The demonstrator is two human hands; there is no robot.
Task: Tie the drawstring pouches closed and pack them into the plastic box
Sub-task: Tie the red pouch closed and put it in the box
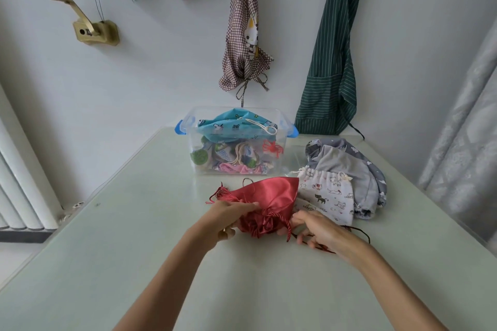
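Left hand: I am seeing my left hand (233, 213) gripping the gathered neck of the shiny red satin drawstring pouch (265, 199), fingers curled round the bunched cloth.
Right hand: my right hand (316, 229) is pinching the red twisted cord (288, 226) at the pouch's mouth — the other fingers are curling loosely, with a thin dark string (357, 231) trailing under them.
Pouch: it is lying on the pale green table (134, 250) in front of me, between both hands, mouth toward me, a red tassel (219, 194) sticking out at its left.
Box: the clear plastic box with blue handles (291, 131) is standing further back on the table, well apart from my hands, already holding several patterned pouches — a blue printed one (231, 127) is sitting on top.
Waiting pouches: a white cat-print cloth pouch (326, 196) is lying just right of the red one, touching it, partly over a grey cloud-print cloth pouch (357, 166).
Wall: a checked apron (243, 43) and a green striped apron (333, 62) are hanging behind the box.
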